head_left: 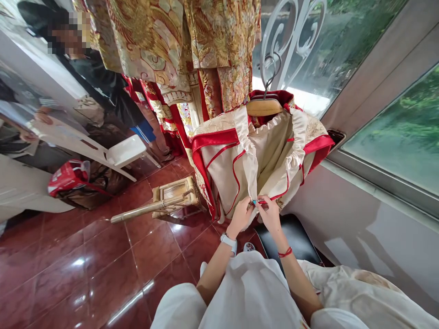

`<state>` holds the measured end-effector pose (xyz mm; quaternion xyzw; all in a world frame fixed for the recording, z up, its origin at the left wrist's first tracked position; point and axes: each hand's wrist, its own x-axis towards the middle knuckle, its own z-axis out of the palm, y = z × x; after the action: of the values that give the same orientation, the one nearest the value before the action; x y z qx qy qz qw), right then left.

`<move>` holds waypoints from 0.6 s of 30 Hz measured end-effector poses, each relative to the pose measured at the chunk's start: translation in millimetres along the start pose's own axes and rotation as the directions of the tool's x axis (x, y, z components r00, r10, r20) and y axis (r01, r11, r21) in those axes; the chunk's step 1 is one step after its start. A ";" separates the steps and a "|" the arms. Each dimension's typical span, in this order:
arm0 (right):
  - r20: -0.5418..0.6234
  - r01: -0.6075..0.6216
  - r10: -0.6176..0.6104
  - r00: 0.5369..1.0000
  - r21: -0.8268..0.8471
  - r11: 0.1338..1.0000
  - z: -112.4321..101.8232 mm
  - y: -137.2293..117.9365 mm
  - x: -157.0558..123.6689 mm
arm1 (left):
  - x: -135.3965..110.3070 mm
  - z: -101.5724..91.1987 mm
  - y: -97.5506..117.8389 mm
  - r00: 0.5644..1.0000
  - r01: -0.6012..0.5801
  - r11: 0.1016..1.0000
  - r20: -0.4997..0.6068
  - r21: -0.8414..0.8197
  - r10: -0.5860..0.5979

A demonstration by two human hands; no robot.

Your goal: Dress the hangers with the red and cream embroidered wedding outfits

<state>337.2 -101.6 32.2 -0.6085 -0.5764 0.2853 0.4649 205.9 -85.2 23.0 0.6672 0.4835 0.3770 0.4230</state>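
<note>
A cream and gold jacket (226, 164) with red trim and ruffled front edges hangs open on a wooden hanger (264, 108) by the window. Low on its front, my left hand (242, 214), with a white watch on its wrist, pinches the lower end of the left front edge. Close beside it, my right hand (269, 212), a red cord round its wrist, is closed on the red-trimmed right front edge. Between the fingertips shows a tiny turquoise spot (254, 202), too small to name. The hands nearly touch.
Gold and red embroidered garments (151, 41) hang behind. A small bamboo stool (174, 194) stands on the red tiled floor, left of the jacket. Below my hands is a black seat (291, 237). A white chair (126, 151), a red bag (68, 177) and other people are at left.
</note>
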 end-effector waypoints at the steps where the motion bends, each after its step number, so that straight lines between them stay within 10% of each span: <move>1: -0.083 0.006 -0.010 0.996 -0.048 0.999 -0.3 -0.1 -1.6 | -1.5 0.5 0.5 1.000 0.018 1.000 -0.023 -0.025 -0.018; 5: -0.223 0.001 -0.054 0.973 -0.232 0.973 -1.4 -6.2 -8.4 | -9.1 8.3 1.9 0.991 0.068 0.989 -0.104 -0.134 -0.082; 10: 0.012 -0.066 0.080 0.997 -0.460 0.886 -6.8 -19.0 -10.2 | -16.5 18.7 4.6 0.952 0.114 0.989 -0.275 -0.091 -0.135; 18: 0.237 0.087 -0.003 0.971 -0.347 0.934 -15.0 -12.1 -1.5 | -20.8 16.0 10.9 0.958 0.122 0.988 -0.250 -0.089 -0.141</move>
<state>344.9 -107.9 48.8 -0.6312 -0.6827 0.2351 0.2832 218.8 -110.4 25.5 0.5636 0.5633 0.4480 0.4054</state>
